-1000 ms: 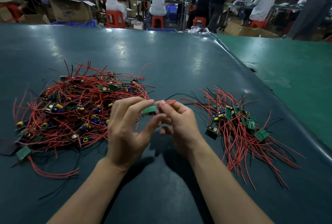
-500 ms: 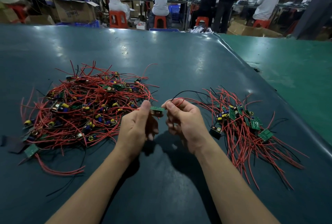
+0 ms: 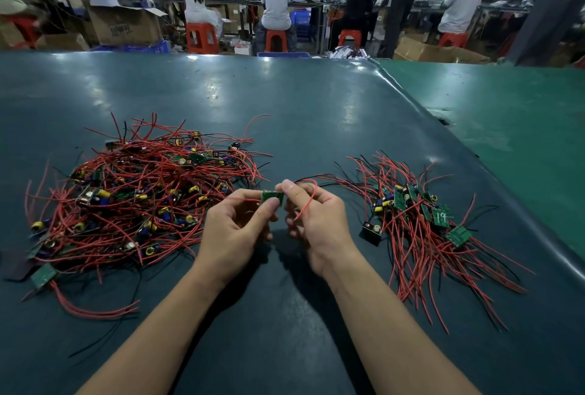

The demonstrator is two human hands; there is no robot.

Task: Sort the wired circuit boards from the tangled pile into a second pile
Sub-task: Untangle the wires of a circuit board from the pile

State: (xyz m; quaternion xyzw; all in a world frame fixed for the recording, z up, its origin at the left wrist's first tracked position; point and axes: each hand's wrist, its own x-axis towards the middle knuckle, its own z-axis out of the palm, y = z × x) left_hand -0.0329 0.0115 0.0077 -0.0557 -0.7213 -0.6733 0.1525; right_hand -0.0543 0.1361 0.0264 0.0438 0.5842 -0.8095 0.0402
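A small green circuit board [image 3: 271, 196] is held above the table between both hands. My left hand [image 3: 232, 231] pinches its left side between thumb and fingers. My right hand [image 3: 316, 225] pinches its right edge, and the board's red wire [image 3: 308, 201] loops over those fingers. The big tangled pile [image 3: 139, 198] of red-wired boards lies to the left. A smaller pile [image 3: 418, 223] with wires fanned toward me lies to the right.
The dark green table mat [image 3: 285, 103] stretches away behind the piles; its raised right edge [image 3: 493, 192] borders a lighter green table [image 3: 512, 128]. Loose boards and wires trail at the near left [image 3: 44, 276]. People sit on orange stools at benches beyond.
Both hands have stayed between the piles with the board. My left fingers shifted their pinch on it, and the red wire now loops over my right fingers.
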